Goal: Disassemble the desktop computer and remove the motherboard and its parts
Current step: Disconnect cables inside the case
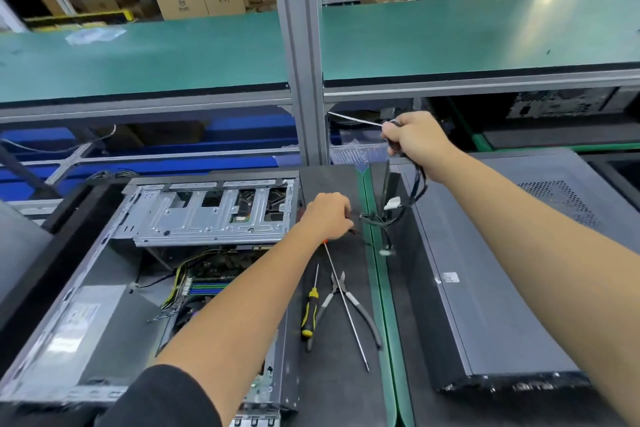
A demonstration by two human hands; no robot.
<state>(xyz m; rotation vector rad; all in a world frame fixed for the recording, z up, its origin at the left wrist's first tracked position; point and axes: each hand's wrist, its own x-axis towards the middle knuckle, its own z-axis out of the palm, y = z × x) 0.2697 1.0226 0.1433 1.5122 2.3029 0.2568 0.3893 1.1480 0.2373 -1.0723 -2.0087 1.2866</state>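
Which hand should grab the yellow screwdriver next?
Left, probably. The left hand is just above the yellow screwdriver beside the open case; the right hand holds the cable bundle up.

I saw the opened desktop case [104,288] lying on its side at left, its silver drive cage [214,211] at the far end, the motherboard [207,284] inside below it, and a loose black cable bundle [408,198] hanging beside it.
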